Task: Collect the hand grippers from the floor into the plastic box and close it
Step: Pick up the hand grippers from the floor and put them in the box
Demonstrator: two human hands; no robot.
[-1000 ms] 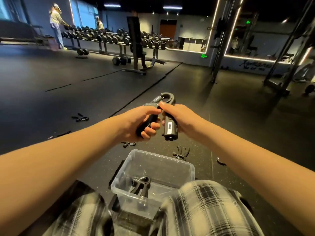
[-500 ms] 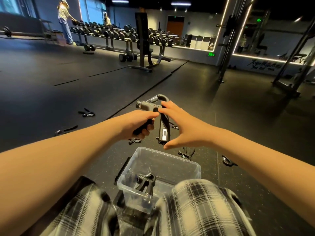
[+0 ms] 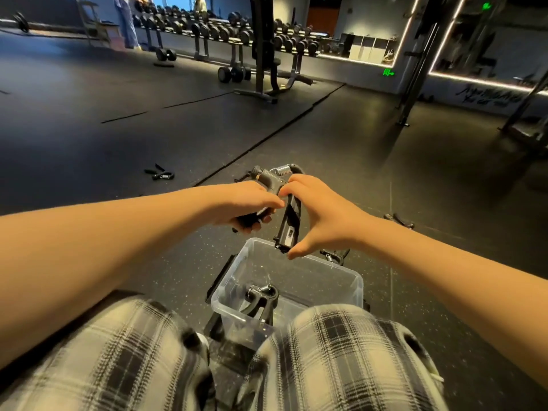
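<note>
Over the plastic box (image 3: 357,280), hands (image 3: 249,203) (image 3: 321,216) hold a hand gripper (image 3: 292,216) — label unreadable.

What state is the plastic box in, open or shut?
Open: the plastic box has no lid on it, and its inside shows from above, with one hand gripper lying in it.

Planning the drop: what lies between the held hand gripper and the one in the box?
Head view: only the far rim and bare interior of the plastic box separate held gripper from boxed gripper.
</note>
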